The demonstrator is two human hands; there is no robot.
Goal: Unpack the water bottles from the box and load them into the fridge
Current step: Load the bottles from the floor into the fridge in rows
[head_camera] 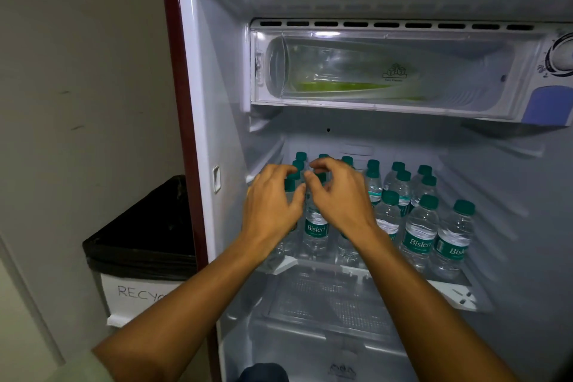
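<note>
Inside the open fridge [198, 77], seen from my head camera, both my hands reach over the left end of the glass shelf [459, 284], where small green-capped Bisleri water bottles [418, 232] stand upright in rows, long axes vertical. My left hand [273, 205] curls its fingers round the neck of a front bottle at the shelf's left edge. My right hand [338, 192] hovers just beside it with fingers loosely bent above the caps, holding nothing that I can make out. One labelled bottle [315, 228] stands directly between and below my wrists, nearer my left hand. More bottles fill the shelf's right side, well apart from my hands. No box is in view. A black-lined recycling bin [139, 245] stands left of the fridge.
</note>
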